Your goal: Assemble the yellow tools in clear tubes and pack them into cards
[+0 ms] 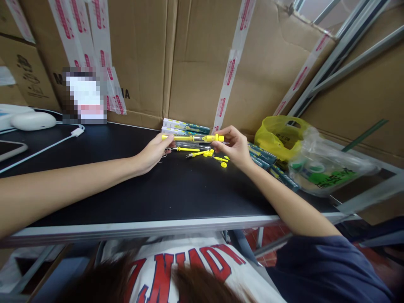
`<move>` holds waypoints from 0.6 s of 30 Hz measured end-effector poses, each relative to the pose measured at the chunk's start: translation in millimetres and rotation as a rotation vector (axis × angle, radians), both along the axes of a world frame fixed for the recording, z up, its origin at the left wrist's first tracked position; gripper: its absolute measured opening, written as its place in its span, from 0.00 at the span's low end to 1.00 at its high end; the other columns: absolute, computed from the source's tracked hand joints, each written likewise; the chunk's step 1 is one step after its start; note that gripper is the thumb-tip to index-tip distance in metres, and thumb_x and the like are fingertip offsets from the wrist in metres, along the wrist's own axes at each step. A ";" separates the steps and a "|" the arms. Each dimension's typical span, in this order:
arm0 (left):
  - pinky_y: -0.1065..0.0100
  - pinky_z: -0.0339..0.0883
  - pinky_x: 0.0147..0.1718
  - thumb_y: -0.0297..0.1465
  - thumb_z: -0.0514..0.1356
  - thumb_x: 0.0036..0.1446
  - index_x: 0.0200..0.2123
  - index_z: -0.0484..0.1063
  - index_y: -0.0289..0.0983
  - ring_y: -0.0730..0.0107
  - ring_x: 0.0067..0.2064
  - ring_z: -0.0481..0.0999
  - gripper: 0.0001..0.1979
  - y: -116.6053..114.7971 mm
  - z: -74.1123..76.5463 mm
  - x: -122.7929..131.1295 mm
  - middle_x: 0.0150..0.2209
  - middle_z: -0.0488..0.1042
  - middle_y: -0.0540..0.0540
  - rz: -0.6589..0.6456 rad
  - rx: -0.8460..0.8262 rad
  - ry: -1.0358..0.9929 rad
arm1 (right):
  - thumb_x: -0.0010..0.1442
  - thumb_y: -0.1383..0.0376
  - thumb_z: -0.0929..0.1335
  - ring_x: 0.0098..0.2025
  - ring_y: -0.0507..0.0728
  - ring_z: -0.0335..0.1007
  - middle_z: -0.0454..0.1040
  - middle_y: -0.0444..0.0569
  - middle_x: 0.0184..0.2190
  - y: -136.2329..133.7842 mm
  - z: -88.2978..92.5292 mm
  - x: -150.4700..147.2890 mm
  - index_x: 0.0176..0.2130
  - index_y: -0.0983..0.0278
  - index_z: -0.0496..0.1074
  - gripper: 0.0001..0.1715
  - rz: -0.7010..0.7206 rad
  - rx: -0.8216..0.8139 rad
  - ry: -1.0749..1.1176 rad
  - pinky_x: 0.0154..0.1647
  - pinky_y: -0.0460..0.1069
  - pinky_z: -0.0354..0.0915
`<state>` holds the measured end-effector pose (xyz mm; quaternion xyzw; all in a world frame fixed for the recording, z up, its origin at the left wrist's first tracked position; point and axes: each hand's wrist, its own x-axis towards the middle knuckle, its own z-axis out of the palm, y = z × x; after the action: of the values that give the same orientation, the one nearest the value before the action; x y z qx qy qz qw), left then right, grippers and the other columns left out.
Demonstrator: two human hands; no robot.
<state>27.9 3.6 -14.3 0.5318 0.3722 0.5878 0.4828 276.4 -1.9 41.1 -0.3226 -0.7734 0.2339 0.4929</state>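
Observation:
My left hand pinches the left end of a slim yellow pen-like tool with a clear barrel. It lies level just above the black table. Around the tool's thicker right end, a yellow collar, the thumb and fingers of my right hand are closed. Below it on the table lie a yellow rod, a second yellow piece with a metal tip and clear tubes. Beside my right hand are small yellow parts, among them a round yellow cap. The tool's exact kind is not clear.
Behind my hands lie printed slim boxes; more green boxes are at right. A yellow plastic bag and a clear bag stand beyond them. A phone leans on cardboard. A white cable crosses the left.

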 end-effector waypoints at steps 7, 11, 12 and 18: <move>0.69 0.67 0.36 0.38 0.64 0.54 0.37 0.70 0.36 0.68 0.43 0.74 0.12 -0.8 2.6 0.0 0.41 0.76 0.45 -0.013 -0.012 -0.019 | 0.48 0.53 0.76 0.32 0.50 0.64 0.65 0.45 0.37 0.7 -1.3 1.5 0.36 0.61 0.71 0.20 -0.065 0.153 -0.045 0.27 0.46 0.67; 0.71 0.67 0.38 0.35 0.64 0.54 0.42 0.72 0.37 0.68 0.48 0.73 0.12 -2.5 7.8 -2.2 0.48 0.75 0.45 -0.037 0.001 -0.093 | 0.50 0.52 0.75 0.33 0.51 0.64 0.64 0.46 0.37 -1.4 -2.1 0.4 0.35 0.61 0.71 0.20 -0.075 0.234 -0.096 0.25 0.45 0.65; 0.71 0.66 0.39 0.34 0.63 0.55 0.43 0.72 0.38 0.68 0.50 0.72 0.12 -3.2 8.8 -2.7 0.51 0.74 0.45 -0.047 -0.006 -0.105 | 0.50 0.51 0.75 0.33 0.51 0.64 0.64 0.46 0.37 -1.4 -2.9 0.2 0.35 0.61 0.70 0.20 -0.074 0.253 -0.103 0.25 0.45 0.65; 0.65 0.64 0.48 0.33 0.62 0.57 0.51 0.70 0.40 0.64 0.57 0.68 0.17 -6.9 12.5 -2.9 0.57 0.71 0.45 -0.067 -0.029 -0.117 | 0.51 0.54 0.75 0.30 0.49 0.63 0.65 0.44 0.35 5.7 -8.8 1.5 0.36 0.62 0.69 0.19 -0.056 0.313 -0.103 0.25 0.45 0.64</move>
<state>25.0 -3.3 -1.8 0.5018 0.3337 0.5959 0.5308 277.9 3.8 32.3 -0.2750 -0.8154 0.0796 0.5032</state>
